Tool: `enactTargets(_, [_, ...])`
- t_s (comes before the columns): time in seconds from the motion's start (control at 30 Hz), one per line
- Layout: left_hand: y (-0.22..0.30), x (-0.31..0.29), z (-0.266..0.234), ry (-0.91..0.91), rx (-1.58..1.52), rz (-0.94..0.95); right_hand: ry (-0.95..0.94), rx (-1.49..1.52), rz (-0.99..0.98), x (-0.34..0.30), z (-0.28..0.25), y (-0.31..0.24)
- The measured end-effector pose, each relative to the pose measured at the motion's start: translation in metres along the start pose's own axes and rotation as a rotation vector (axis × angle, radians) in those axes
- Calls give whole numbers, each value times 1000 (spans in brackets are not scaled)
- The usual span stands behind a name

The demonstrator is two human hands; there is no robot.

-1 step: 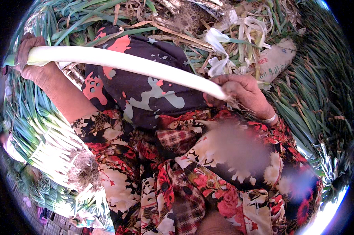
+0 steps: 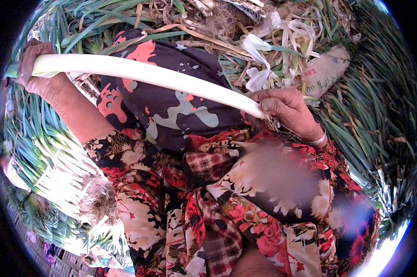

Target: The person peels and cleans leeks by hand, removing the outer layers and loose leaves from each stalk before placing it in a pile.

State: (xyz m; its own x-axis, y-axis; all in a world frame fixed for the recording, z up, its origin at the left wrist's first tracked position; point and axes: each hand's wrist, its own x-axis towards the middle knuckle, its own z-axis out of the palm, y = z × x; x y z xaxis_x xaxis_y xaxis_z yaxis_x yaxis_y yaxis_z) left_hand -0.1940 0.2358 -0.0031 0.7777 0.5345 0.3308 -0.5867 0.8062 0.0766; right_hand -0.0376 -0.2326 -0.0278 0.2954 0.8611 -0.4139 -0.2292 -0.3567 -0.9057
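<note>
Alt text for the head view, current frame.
A person's left hand and right hand hold a long white stalk, root end at right, across dark patterned cloth. Green leafy stalks are heaped at right; bundled pale-stemmed ones lie at left.

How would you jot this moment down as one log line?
left hand: grips leek toward green end | right hand: grips near roots | leek: above dark patterned cloth | lower left: more leeks
</note>
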Motion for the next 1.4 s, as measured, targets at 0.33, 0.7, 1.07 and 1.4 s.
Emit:
enactTargets(0.33, [-13, -23, 7, 464, 680, 155, 272, -695, -466, 21, 17, 2])
enactTargets(0.7, [-13, -49, 2, 58, 318, 189, 259, -758, -343, 25, 16, 13])
enactTargets(1.07, [-45, -67, 76, 511, 967, 495, 16, -830, -703, 55, 60, 11])
enactTargets(1.4, [-60, -234, 134, 690, 1408, 656, -365, -569, -744, 124, 223, -66])
